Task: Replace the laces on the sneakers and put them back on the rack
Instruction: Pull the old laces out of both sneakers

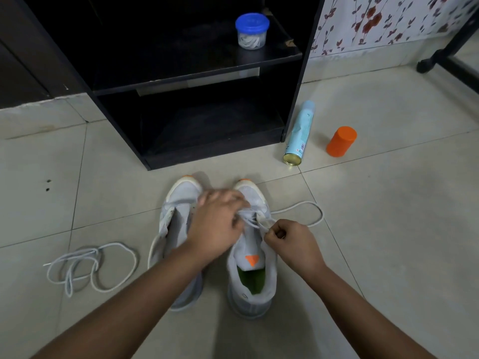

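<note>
Two grey-white sneakers stand side by side on the tiled floor, toes toward a black rack. The left sneaker has no lace in it. The right sneaker has a white lace at its lower eyelets, and the lace loops out over the floor to the right. My left hand reaches across onto the right sneaker's laced front, fingers curled at the lace. My right hand pinches the lace at the sneaker's right eyelet edge. Another loose white lace lies tangled on the floor at the left.
A blue-lidded jar holding something white stands on the rack's upper shelf. A light blue spray can lies on the floor right of the rack, with an orange container beside it. A black stand foot shows at far right.
</note>
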A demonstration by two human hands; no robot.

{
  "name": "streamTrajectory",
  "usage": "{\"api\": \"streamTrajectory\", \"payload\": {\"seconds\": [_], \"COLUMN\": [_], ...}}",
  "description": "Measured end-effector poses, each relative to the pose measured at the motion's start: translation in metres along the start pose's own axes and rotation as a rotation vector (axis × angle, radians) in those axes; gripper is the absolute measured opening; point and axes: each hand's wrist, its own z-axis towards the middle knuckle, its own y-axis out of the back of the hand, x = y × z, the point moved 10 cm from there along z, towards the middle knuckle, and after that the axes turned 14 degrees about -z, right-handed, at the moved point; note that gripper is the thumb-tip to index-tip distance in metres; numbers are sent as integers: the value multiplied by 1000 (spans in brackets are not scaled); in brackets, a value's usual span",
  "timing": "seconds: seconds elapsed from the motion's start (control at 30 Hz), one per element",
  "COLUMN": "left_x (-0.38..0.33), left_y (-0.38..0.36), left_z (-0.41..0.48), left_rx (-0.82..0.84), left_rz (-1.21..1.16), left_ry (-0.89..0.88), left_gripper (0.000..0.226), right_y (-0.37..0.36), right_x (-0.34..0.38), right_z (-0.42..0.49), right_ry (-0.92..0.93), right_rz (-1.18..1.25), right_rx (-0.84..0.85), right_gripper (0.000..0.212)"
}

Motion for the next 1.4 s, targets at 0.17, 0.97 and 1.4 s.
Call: {"api": "streamTrajectory", "payload": {"seconds": [0.17, 0.97, 1.4], "left_x": [-11, 33, 54], "left_y": [-38, -20, -26], "left_z": [4, -17, -54], "left_rx": [122, 71, 10], "left_rz": [152, -285, -624], "left_ry": [-13, 393, 448], "left_gripper": [27, 10, 18], "right_y": [1, 5, -13], "right_x": [1, 15, 97], "right_z": [0, -9, -13], "right_ry": [9, 79, 452], "right_rz": [2, -184, -605], "right_rx": [-1, 97, -305], "right_gripper": [25, 21, 32]}}
